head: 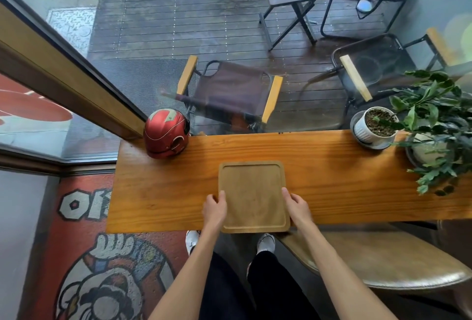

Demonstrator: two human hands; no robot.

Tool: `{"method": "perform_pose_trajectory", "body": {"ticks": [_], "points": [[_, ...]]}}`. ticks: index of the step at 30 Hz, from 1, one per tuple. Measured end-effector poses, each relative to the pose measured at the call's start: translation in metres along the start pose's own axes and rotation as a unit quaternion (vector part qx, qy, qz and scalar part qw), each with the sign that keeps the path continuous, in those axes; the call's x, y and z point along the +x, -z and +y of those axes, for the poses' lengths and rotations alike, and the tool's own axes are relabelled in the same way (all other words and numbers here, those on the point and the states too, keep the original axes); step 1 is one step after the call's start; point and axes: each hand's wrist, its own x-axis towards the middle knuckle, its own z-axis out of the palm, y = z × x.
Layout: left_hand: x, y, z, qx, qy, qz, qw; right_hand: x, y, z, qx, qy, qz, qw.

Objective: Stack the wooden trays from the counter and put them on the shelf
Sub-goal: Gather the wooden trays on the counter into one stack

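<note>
Wooden and pale, the tray (pixel 252 195) lies flat on the counter (pixel 332 179), its near edge hanging just past the counter's near edge. It sits between the person's two hands. The left hand (pixel 215 209) touches the tray's left side near the near corner, fingers pressed together and curled along the rim, the thumb lying against the edge. The right hand (pixel 297 207) mirrors it on the right side, fingers together and bent onto the rim. Both forearms reach in from the near side. Whether the tray is one piece or several stacked, I cannot tell from above.

Farther left on the counter, at its far edge, sits a red helmet (pixel 166 135), well apart from the tray. At the far right stands a white pot (pixel 374 128) of soil on a saucer, with a leafy plant (pixel 434 125) beside it. Beyond the glass, folding chairs (pixel 229 89) stand on dark decking. A round stool (pixel 383 261) sits near right, under the counter's edge.
</note>
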Motion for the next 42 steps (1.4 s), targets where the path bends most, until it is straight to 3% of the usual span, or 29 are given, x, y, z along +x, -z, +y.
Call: {"method": "perform_pose_trajectory", "body": {"ticks": [5,17,24,31,36,42], "points": [[0.001,-0.01,0.0,0.072,-0.021,-0.025,0.997,0.007,-0.012,-0.006,-0.064,-0.021,-0.04,0.997],[0.017,0.029,-0.007,-0.116,0.065,-0.17,0.976,0.005,0.007,-0.01,0.002,-0.055,-0.166,0.985],[-0.004,0.036,-0.012,-0.179,0.081,-0.156,0.968,-0.029,-0.006,-0.015,0.061,0.005,-0.112,0.992],[-0.007,0.091,0.047,-0.093,-0.028,-0.226,0.969,-0.088,-0.006,-0.052,0.114,0.076,-0.044,0.99],[-0.048,0.11,0.113,-0.017,-0.158,-0.298,0.941,-0.14,0.012,-0.063,0.224,0.092,0.055,0.969],[-0.154,0.074,0.174,0.094,-0.309,-0.329,0.887,-0.218,0.082,-0.05,0.322,0.113,0.157,0.927]]}}
